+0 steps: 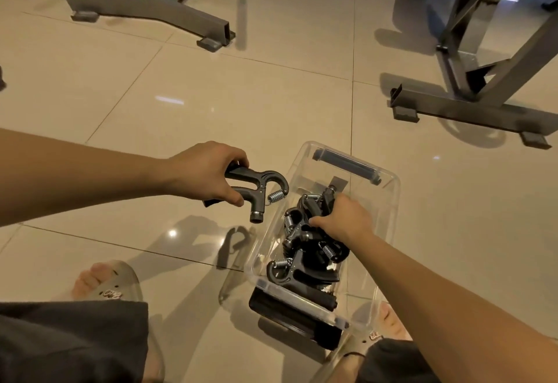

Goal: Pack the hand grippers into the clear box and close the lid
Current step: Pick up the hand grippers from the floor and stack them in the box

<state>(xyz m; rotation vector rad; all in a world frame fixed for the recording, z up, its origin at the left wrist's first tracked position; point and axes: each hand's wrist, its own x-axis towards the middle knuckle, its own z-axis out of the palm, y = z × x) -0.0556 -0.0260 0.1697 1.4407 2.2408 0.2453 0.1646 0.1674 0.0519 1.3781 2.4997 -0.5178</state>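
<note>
I am bent over a shiny floor (271, 95) of big pale tiles. Grey metal frames (145, 8) stand on it on the far side, well away from me. My feet in sandals (120, 286) are at the near side.

The clear box (389, 201) sits on the floor between my feet, closer to my right foot. Its top is open. A pile of hand grippers (305, 264) lies inside it, black with silver springs.

My left hand (208, 171) is up in the air, just left of the box. Its fingers (234, 200) are wrapped around both handles of one hand gripper (256, 189), and the spring end points at the box.

My right hand (347, 219) is down inside the box. Its fingers (317, 222) are curled tight on the top gripper (311, 203) of the pile.
</note>
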